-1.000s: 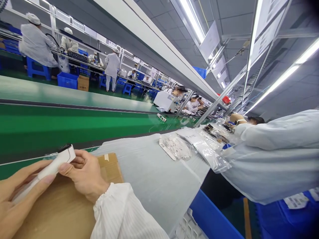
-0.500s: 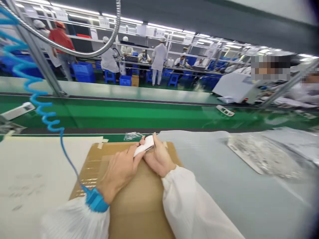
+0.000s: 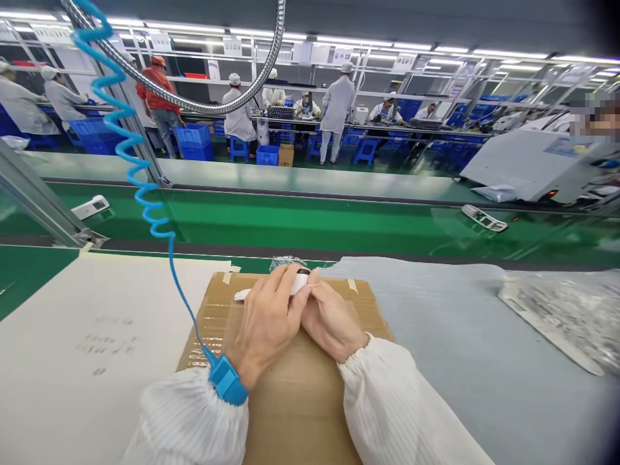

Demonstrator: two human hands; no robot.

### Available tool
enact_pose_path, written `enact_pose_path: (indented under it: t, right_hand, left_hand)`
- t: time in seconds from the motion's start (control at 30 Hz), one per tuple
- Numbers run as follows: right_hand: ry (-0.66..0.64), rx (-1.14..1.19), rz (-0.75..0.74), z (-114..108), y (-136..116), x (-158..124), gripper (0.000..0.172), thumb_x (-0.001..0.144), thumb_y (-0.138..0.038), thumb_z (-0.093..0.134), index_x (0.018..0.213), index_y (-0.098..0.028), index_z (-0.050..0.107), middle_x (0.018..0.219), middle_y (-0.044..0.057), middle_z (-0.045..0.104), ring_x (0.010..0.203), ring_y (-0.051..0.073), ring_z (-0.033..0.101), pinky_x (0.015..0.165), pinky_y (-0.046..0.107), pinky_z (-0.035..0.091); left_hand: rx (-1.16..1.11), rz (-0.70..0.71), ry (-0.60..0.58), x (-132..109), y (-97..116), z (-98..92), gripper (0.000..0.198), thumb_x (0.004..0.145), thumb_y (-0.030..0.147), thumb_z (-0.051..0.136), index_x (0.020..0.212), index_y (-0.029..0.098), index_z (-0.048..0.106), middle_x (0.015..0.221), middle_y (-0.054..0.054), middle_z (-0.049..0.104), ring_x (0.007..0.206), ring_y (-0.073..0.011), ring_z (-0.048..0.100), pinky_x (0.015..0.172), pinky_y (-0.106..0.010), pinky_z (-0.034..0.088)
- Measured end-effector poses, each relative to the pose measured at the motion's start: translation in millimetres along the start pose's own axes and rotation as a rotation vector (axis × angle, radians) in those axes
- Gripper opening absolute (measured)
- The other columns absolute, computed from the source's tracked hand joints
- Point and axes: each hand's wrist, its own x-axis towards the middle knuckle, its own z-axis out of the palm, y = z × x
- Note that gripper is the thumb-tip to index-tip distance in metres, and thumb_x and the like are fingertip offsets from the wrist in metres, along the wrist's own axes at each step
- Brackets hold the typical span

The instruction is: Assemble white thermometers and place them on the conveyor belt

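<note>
Both my hands hold a slim white device (image 3: 296,284) with a dark end over a brown cardboard box (image 3: 290,400) in front of me. My left hand (image 3: 266,323) is wrapped over its body, and a blue wrist strap (image 3: 227,380) with a coiled blue cord (image 3: 140,187) sits on that wrist. My right hand (image 3: 332,320) pinches the device's dark end from the right. Most of the device is hidden under my fingers.
A white sheet (image 3: 87,336) lies left of the box, grey foam (image 3: 475,361) to the right with a bagged part (image 3: 557,313). Beyond runs a green conveyor (image 3: 300,223) carrying white devices (image 3: 90,206). A metal hose (image 3: 203,103) hangs overhead. Several people work at far benches.
My view has swung left and down from a co-worker at my right to the box. Both hands stayed on the white device, and my left hand now covers more of it.
</note>
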Motion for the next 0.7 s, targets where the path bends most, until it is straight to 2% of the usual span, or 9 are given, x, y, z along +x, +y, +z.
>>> enact_pose_path:
  t: [0.1,0.17,0.23,0.3,0.37,0.43,0.5,0.57,0.7]
  right_hand:
    - [-0.014,-0.011,0.021,-5,-1,3,0.029,0.083,-0.047,0.072,0.090,-0.019,0.068,0.096,0.005,0.070,0.102,0.021,0.065,0.093,0.036,0.054]
    - [0.018,-0.045,-0.034,-12,-4,7,0.032,0.085,-0.050,0.069,0.092,-0.019,0.069,0.099,0.005,0.070,0.099,0.019,0.065,0.092,0.034,0.054]
    - [0.132,-0.102,-0.122,-22,-7,13,0.029,0.084,-0.049,0.071,0.092,-0.020,0.069,0.102,0.004,0.069,0.094,0.017,0.065,0.089,0.031,0.054]
    - [0.262,-0.148,-0.175,-31,-9,19,0.027,0.082,-0.045,0.074,0.094,-0.021,0.070,0.105,0.004,0.069,0.088,0.014,0.066,0.085,0.029,0.055]
    - [0.322,-0.159,-0.177,-39,-11,23,0.027,0.079,-0.043,0.077,0.093,-0.021,0.070,0.104,0.004,0.069,0.083,0.013,0.066,0.080,0.028,0.055]
    - [0.307,-0.169,-0.180,-43,-11,25,0.030,0.077,-0.045,0.079,0.092,-0.021,0.071,0.102,0.003,0.069,0.079,0.012,0.065,0.075,0.026,0.054]
    - [0.269,-0.199,-0.180,-44,-11,26,0.036,0.073,-0.049,0.080,0.092,-0.020,0.071,0.102,0.003,0.069,0.078,0.011,0.064,0.072,0.025,0.052]
    - [0.245,-0.229,-0.177,-44,-10,26,0.042,0.069,-0.054,0.081,0.091,-0.019,0.071,0.102,0.003,0.068,0.079,0.011,0.063,0.073,0.025,0.051]
    - [0.253,-0.243,-0.181,-43,-8,27,0.047,0.065,-0.057,0.082,0.090,-0.019,0.071,0.101,0.003,0.067,0.078,0.011,0.062,0.075,0.027,0.051]
  left_hand:
    - [0.007,-0.051,-0.132,-1,-11,-1.5,0.041,0.099,0.043,0.049,0.135,0.024,0.052,0.133,-0.008,0.064,0.120,-0.0243,0.061,0.099,-0.038,0.050]
    - [0.054,-0.158,-0.262,1,-22,-6.9,0.046,0.096,0.045,0.053,0.137,0.025,0.051,0.129,-0.008,0.066,0.117,-0.0278,0.063,0.095,-0.042,0.051]
    - [0.071,-0.308,-0.362,7,-37,-16.7,0.045,0.092,0.045,0.057,0.132,0.024,0.057,0.118,-0.010,0.071,0.106,-0.0297,0.067,0.088,-0.042,0.052]
    - [-0.010,-0.434,-0.409,22,-54,-29.6,0.042,0.089,0.045,0.060,0.123,0.021,0.061,0.104,-0.010,0.074,0.092,-0.0276,0.070,0.080,-0.039,0.053]
    - [-0.110,-0.531,-0.402,45,-74,-42.5,0.043,0.089,0.044,0.057,0.124,0.018,0.059,0.090,-0.009,0.074,0.074,-0.0229,0.069,0.068,-0.033,0.052]
    - [0.000,-0.614,-0.338,73,-95,-51.6,0.043,0.088,0.035,0.057,0.128,0.019,0.055,0.091,-0.008,0.074,0.068,-0.0196,0.068,0.064,-0.030,0.051]
    - [0.180,-0.636,-0.265,100,-116,-55.0,0.047,0.090,0.029,0.053,0.136,0.019,0.050,0.102,-0.010,0.074,0.081,-0.0202,0.070,0.072,-0.030,0.052]
    - [0.296,-0.683,-0.234,120,-132,-53.8,0.051,0.088,0.024,0.054,0.138,0.015,0.049,0.110,-0.015,0.071,0.095,-0.0258,0.070,0.080,-0.035,0.052]
    - [0.457,-0.747,-0.237,127,-141,-46.4,0.047,0.080,0.016,0.061,0.126,0.010,0.061,0.125,-0.023,0.065,0.115,-0.0375,0.062,0.092,-0.044,0.050]
